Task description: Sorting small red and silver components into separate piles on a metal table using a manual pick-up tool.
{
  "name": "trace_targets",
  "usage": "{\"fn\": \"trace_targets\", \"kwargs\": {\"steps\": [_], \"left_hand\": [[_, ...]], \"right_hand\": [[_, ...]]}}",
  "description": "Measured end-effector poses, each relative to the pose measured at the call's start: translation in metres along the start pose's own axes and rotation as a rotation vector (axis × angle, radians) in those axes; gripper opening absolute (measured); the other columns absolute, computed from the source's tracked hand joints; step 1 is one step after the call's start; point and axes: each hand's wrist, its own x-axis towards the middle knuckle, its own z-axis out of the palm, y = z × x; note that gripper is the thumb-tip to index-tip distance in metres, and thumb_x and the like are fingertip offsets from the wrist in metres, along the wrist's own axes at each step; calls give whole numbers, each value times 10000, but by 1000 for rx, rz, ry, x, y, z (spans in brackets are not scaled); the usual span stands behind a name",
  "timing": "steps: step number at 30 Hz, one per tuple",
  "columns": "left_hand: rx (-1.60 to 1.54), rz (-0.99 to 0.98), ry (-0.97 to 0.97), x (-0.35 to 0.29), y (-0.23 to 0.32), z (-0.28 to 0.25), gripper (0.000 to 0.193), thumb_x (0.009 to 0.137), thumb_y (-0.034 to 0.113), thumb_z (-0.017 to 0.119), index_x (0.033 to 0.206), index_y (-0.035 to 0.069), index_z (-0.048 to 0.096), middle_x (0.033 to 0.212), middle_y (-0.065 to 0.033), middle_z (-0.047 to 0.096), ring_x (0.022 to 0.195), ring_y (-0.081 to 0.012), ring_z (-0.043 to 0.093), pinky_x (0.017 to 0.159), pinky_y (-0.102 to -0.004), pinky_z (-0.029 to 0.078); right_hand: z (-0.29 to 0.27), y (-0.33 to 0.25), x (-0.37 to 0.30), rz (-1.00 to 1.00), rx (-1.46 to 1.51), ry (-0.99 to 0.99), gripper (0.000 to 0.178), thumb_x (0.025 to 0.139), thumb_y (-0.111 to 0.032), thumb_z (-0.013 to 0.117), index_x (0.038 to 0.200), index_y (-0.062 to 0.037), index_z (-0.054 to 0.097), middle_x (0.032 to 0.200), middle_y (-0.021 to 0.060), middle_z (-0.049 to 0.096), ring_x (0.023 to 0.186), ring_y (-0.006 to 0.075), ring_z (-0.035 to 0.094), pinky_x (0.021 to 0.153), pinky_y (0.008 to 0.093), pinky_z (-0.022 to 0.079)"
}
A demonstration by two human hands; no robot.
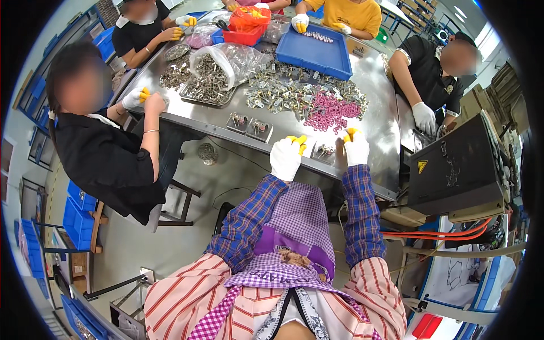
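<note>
My left hand (pixel 287 158), in a white glove with yellow fingertips, is at the table's near edge with its fingers curled together. What it pinches, if anything, is too small to make out. My right hand (pixel 356 148), gloved alike, is closed a short way to the right, its fingertips bent over the tabletop. Between the two hands sits a small metal fixture (pixel 324 152). Just beyond them lies a heap of pink rings (pixel 327 111), which runs into a wide spread of small metal parts (pixel 277 90).
On the steel table (pixel 377 164) stand a blue tray (pixel 314 54), a metal tray (pixel 207 97) heaped with parts, a plastic bag (pixel 241 62) and a red basket (pixel 245 35). Two fixtures (pixel 249 126) line the near edge. Co-workers sit around; a dark machine box (pixel 453 167) stands right.
</note>
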Motion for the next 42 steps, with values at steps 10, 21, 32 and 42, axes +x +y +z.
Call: {"fn": "trace_targets", "kwargs": {"steps": [10, 21, 32, 42], "left_hand": [[-7, 17, 23, 1, 3, -1, 233, 765, 244, 663, 958, 117, 686, 882, -54, 610, 676, -242, 562, 610, -345, 449], [7, -70, -48, -1, -5, 6, 238, 759, 232, 675, 943, 80, 673, 832, -78, 626, 674, -261, 572, 599, -349, 455], [-912, -512, -313, 34, 23, -16, 208, 796, 208, 635, 948, 66, 644, 827, -93, 642, 726, -280, 604, 663, -353, 479], [-38, 176, -488, 55, 35, -16, 276, 793, 323, 613, 966, 112, 653, 1010, -68, 648, 850, -261, 614, 747, -351, 469]], "right_hand": [[0, -22, 13, -66, -3, -27, 230, 830, -187, 621, 1018, -62, 664, 984, 97, 659, 864, 257, 620, 792, 304, 486], [-26, -58, -50, -424, 46, 16, 179, 787, -133, 674, 922, -16, 680, 924, 95, 665, 807, 227, 632, 730, 281, 494], [-29, -47, -43, -130, 248, -369, 238, 746, -44, 703, 980, -21, 664, 874, 73, 649, 702, 198, 600, 673, 260, 479], [-31, -64, -70, -243, 103, -214, 362, 668, -103, 755, 1016, -67, 662, 921, 75, 647, 774, 192, 586, 705, 277, 471]]}}
